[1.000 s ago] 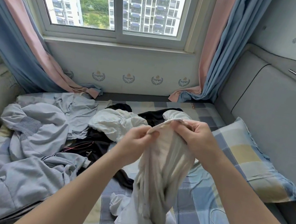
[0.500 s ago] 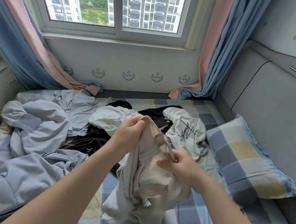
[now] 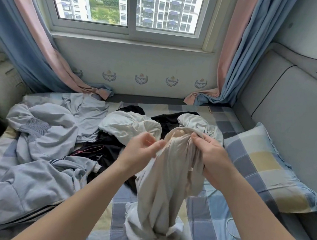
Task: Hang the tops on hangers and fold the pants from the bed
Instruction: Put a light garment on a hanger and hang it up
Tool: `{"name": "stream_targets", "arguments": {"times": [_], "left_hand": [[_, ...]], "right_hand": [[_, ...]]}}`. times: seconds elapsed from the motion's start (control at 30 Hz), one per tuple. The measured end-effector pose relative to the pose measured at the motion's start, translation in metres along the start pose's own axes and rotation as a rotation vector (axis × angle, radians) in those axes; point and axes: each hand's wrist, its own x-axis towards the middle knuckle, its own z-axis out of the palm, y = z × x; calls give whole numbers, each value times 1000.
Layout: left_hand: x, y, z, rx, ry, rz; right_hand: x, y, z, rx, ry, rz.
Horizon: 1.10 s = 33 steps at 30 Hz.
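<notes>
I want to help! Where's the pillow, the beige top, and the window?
pillow (image 3: 263, 161): head view, yellow middle square.
beige top (image 3: 168, 183): head view, hanging middle folds.
window (image 3: 135, 3): head view, middle frame bar.

Bunched cream top (image 3: 166, 182), upright over bed (image 3: 210, 220)

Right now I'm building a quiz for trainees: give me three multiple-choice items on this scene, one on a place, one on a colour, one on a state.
1. Where is the pillow? A) on the right of the bed B) on the floor C) on a chair
2. What colour is the held garment? A) black B) cream C) red
3. How is the garment? A) folded flat B) spread out smooth C) bunched, held up
Answers: 1 A, it lies by the headboard; 2 B, pale cream cloth; 3 C, the left hand and right hand grip its top, its lower end on the bed.
</notes>
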Motion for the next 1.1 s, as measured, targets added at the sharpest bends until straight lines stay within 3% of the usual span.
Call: {"name": "stream_targets", "arguments": {"times": [0.1, 0.17, 0.33, 0.47, 0.53, 0.6, 0.67, 0.83, 1.1], "left_hand": [[-16, 2, 11, 20, -309, 22], [-22, -2, 22, 66, -343, 39], [-24, -2, 26, 29, -222, 43], [-22, 9, 15, -146, -70, -6], [-20, 11, 10, -240, 15, -26], [-16, 14, 8, -274, 70, -34], [-13, 18, 7, -292, 102, -16], [-12, 27, 12, -390, 63, -9], [-5, 26, 4, -472, 202, 5]], "right_hand": [[3, -9, 5, 52, 18, -4], [4, -16, 9, 60, 32, -27], [7, -24, 5, -45, 109, -38], [7, -9, -6, -468, 204, -39], [-2, 3, -6, -579, 262, -142], [-13, 16, -4, -543, 184, -287], [-20, 30, 2, -540, 40, -320], [-25, 59, 18, -504, -118, -183], [-9, 94, -1, -687, -82, -9]]}}
